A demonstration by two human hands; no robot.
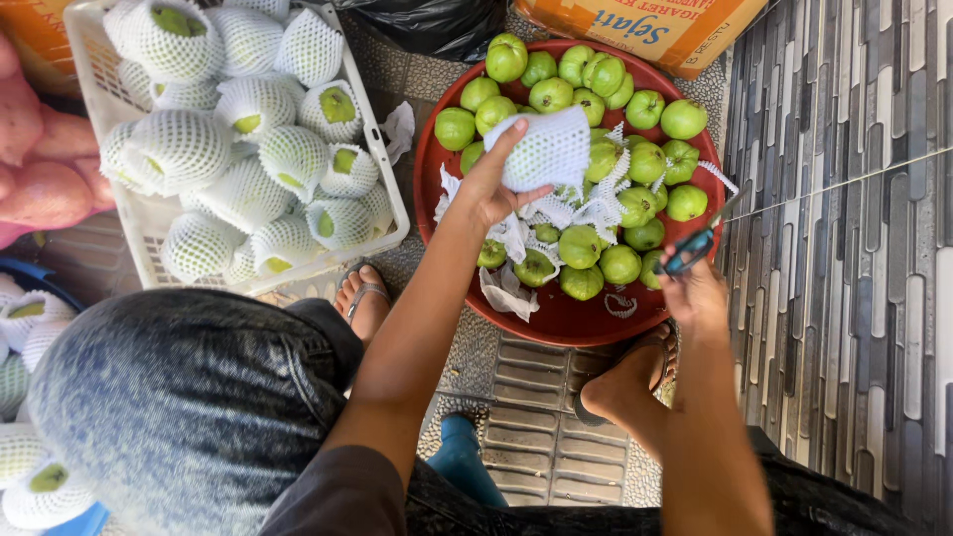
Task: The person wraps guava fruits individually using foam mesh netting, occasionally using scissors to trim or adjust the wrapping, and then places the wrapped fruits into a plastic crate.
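Note:
A round red basin (571, 320) on the floor holds several green guavas (581, 244) mixed with loose white foam nets (586, 206). My left hand (483, 189) reaches over the basin's left side and grips a guava wrapped in a white foam net (541, 149), lifted above the pile. My right hand (692, 288) hovers over the basin's right rim, closed on the blue handles of a pair of scissors (688, 250) whose blades point up and right.
A white plastic crate (389, 159) at upper left is filled with net-wrapped guavas. More wrapped fruit lies at lower left. A cardboard box (635, 28) stands behind the basin. My sandalled feet (362, 295) rest beside the basin; a tiled wall is at right.

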